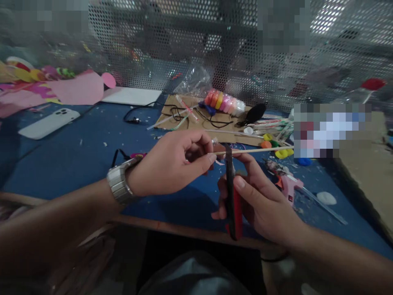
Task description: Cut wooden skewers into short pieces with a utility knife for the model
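Note:
My left hand [172,159], with a metal watch at the wrist, pinches a thin wooden stick [258,150] between thumb and fingers. The stick runs roughly level to the right, above the table. My right hand [260,196] is closed around a red-and-black utility knife [235,209], held nearly upright. Its dark blade end crosses the stick just right of my left fingertips. My right index finger lies against the underside of the stick. Whether the blade is pressing into the wood, I cannot tell.
A pink glue gun [289,189] with a clear glue stick lies right of my right hand. Behind are cardboard [166,114], a tube of coloured clay pots [224,101] and a black cable [132,120]. A white phone [50,123] and pink paper [80,88] lie left. Perforated metal forms the back.

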### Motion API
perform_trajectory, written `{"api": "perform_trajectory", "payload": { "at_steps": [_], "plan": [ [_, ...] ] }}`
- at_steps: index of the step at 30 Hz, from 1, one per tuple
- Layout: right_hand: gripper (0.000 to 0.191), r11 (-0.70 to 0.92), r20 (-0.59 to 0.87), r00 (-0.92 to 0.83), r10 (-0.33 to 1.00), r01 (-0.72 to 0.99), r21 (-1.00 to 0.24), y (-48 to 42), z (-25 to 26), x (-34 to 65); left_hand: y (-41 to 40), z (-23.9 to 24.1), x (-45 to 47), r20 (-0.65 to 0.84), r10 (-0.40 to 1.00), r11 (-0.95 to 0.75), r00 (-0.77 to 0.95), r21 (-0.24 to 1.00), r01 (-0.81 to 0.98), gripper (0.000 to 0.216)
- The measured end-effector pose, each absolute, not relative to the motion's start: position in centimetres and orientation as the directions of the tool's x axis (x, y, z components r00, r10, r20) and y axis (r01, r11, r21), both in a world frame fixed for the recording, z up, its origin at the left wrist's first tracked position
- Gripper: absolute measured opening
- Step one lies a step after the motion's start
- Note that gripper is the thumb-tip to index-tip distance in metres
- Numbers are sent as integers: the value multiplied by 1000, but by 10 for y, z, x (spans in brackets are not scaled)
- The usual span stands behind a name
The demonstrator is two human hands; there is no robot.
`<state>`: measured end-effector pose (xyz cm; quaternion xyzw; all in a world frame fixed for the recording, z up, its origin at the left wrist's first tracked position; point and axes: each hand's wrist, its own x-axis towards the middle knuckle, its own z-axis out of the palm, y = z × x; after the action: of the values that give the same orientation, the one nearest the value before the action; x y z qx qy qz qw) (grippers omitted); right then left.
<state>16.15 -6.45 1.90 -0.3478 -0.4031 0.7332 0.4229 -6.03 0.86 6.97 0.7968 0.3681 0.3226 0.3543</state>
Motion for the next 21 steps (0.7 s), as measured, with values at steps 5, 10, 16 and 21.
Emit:
{"api": "perform_trajectory", "payload": {
  "at_steps": [5, 10, 16, 21],
  "plan": [
    [46, -301, -155, -394, 906, -341, -891, -63, 19, 173, 14, 70, -44, 177, 824, -365, 539, 892, 265, 12],
    [46, -300, -152, -400, 904, -340, -891, -62, 15, 184, 17, 65, -28, 146, 818, -335, 556, 907, 256, 10],
    [44, -293, -155, -386, 910, -331, -897, -58, 11, 195, 23, 57, -19, 148, 804, -354, 576, 897, 264, 6],
    [45, -317, -175, -408, 896, -313, -895, -54, 5, 200, 25, 49, -14, 149, 810, -314, 567, 927, 206, 9]
  ]
}}
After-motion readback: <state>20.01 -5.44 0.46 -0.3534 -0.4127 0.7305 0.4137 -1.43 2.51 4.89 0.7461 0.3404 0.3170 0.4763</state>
